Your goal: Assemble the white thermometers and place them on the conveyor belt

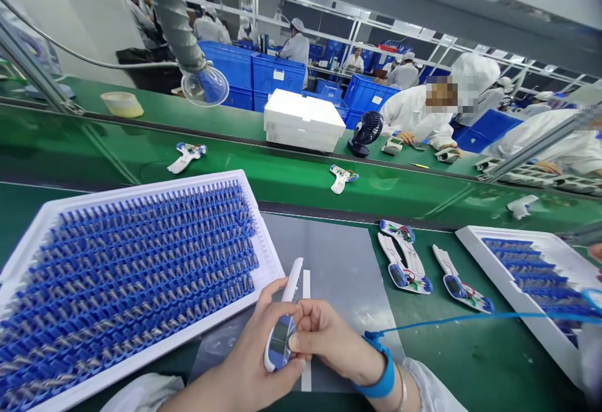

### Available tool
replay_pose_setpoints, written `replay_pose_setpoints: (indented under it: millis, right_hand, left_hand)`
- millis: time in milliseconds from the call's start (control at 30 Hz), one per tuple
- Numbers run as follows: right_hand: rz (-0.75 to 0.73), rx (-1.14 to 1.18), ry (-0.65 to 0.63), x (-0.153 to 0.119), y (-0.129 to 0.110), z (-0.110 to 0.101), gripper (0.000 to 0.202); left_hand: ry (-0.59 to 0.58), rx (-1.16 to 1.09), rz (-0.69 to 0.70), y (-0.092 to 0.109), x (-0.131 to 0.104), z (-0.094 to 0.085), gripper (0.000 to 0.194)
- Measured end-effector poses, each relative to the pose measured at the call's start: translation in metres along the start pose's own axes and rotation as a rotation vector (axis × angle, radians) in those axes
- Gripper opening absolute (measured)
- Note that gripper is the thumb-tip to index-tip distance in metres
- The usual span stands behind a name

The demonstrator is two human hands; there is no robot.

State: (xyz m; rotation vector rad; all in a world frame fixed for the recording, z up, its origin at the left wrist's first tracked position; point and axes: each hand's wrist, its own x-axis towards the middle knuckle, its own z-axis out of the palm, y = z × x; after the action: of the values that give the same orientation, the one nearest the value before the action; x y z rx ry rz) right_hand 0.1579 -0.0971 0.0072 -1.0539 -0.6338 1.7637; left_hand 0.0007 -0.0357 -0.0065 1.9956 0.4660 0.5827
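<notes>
My left hand [251, 355] grips a white thermometer-shaped device [283, 324] with a blue end, its white tip pointing away from me. My right hand [329, 340] rests its fingers on the device's blue end, pinching it from the right. A blue wrist strap [383, 374] with a coiled blue cord sits on my right wrist. Both hands hover over a grey mat [338, 261]. To the left lies a white tray [270, 255] packed with rows of blue-and-silver parts.
Three open device halves [409, 261] with wiring lie right of the mat. A second white tray [531, 280] sits at the right. A green conveyor belt [282, 174] carries several devices. Beyond stand a white foam box [303, 120], a small fan [367, 133] and workers in white.
</notes>
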Motion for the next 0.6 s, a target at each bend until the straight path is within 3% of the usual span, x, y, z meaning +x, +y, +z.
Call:
replay_pose_setpoints:
  millis: [267, 600]
  right_hand:
    - [-0.016, 0.077, 0.003, 0.008, 0.011, 0.003, 0.045]
    - [-0.053, 0.103, -0.007, 0.004, 0.013, 0.010, 0.047]
  left_hand:
    - [0.163, 0.059, 0.149, -0.011, -0.002, 0.005, 0.050]
    - [0.019, 0.078, 0.060, -0.007, -0.012, -0.003, 0.055]
